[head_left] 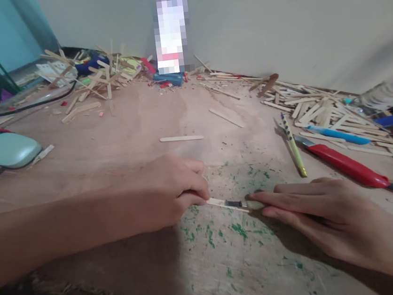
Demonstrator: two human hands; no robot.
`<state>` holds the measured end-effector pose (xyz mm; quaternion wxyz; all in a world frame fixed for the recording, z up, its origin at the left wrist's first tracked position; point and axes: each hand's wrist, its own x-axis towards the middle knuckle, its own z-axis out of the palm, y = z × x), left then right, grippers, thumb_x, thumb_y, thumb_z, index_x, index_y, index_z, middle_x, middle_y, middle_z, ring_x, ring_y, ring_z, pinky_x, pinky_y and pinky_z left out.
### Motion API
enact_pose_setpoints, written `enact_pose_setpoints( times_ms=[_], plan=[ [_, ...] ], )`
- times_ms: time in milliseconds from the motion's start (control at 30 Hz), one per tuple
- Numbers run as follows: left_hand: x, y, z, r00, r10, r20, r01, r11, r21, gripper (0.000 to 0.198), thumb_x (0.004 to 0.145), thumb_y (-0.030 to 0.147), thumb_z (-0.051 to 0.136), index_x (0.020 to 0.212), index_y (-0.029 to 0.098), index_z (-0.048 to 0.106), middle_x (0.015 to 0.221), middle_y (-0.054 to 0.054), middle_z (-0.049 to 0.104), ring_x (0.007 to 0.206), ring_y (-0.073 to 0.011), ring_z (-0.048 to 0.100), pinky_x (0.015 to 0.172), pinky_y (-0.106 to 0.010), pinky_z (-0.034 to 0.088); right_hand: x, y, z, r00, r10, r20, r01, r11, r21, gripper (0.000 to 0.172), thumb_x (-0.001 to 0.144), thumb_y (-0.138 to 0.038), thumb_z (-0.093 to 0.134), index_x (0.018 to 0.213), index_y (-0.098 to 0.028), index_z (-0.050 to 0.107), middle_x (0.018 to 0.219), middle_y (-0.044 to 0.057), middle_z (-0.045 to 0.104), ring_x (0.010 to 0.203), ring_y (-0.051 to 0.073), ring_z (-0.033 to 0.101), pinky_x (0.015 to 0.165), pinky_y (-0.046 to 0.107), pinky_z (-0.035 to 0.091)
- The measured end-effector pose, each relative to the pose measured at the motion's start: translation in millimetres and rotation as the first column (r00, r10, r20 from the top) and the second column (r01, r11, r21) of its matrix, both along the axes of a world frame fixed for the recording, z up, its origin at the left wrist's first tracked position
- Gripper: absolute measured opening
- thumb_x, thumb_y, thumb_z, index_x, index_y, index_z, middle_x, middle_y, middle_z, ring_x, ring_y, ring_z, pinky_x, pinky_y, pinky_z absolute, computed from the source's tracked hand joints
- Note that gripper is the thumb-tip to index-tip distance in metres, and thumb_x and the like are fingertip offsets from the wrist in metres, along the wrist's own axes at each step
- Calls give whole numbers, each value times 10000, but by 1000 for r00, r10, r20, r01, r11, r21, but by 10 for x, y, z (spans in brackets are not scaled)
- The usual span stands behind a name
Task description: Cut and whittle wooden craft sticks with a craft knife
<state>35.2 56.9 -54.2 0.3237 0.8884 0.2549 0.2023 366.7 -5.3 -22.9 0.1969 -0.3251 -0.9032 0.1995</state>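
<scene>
Both hands are meeting at the middle of the plywood worktop (137, 126). Left hand (172, 188) is curling closed, pinching one end of a small craft stick (219, 203) that is lying flat on the green-flecked board. Right hand (317, 214) is gripping a small brush (240, 204), fingers stretched along its handle, the dark bristles touching the stick. Just beyond the right hand are lying a yellow pencil (294, 148) and a red-handled knife (347, 165). Loose craft sticks (320, 109) are piling up at the right.

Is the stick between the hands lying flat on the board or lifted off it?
Flat, it seems: the small stick lies along the board, left hand pinching one end, right hand holding a brush on it.
</scene>
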Motion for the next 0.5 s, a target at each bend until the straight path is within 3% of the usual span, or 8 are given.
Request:
enact_pose_setpoints(
  times_ms=[133, 367, 500],
  plan=[
    [20, 7, 0, 1000, -7, 10, 7, 1000, -7, 285, 1075, 69, 729, 922, 230, 908, 767, 43, 600, 694, -108, 582, 727, -278, 434, 62, -13, -54, 1000, 13, -11, -13, 998, 56, 220, 1301, -272, 650, 1474, -292, 785, 910, -13, 813, 657, 137, 760, 552, 288, 551],
    [22, 8, -56, 997, -3, 73, 3, 1000, 4, 308, 1040, 37, 710, 860, 207, 892, 759, 47, 606, 674, -84, 576, 740, -276, 434, 73, -34, -108, 999, 17, 27, -19, 994, 106, 176, 1308, -251, 624, 1407, -233, 769, 1002, 14, 877, 701, 126, 797, 617, 278, 585],
    [1, 4, -12, 998, -12, 66, 12, 1000, -10, 316, 1044, 32, 699, 868, 209, 893, 785, 36, 646, 714, -95, 627, 727, -279, 431, 100, -6, -130, 999, 33, 42, -40, 985, 166, 227, 1331, -278, 577, 1452, -201, 753, 889, -5, 786, 610, 126, 709, 537, 313, 492]
  ],
)
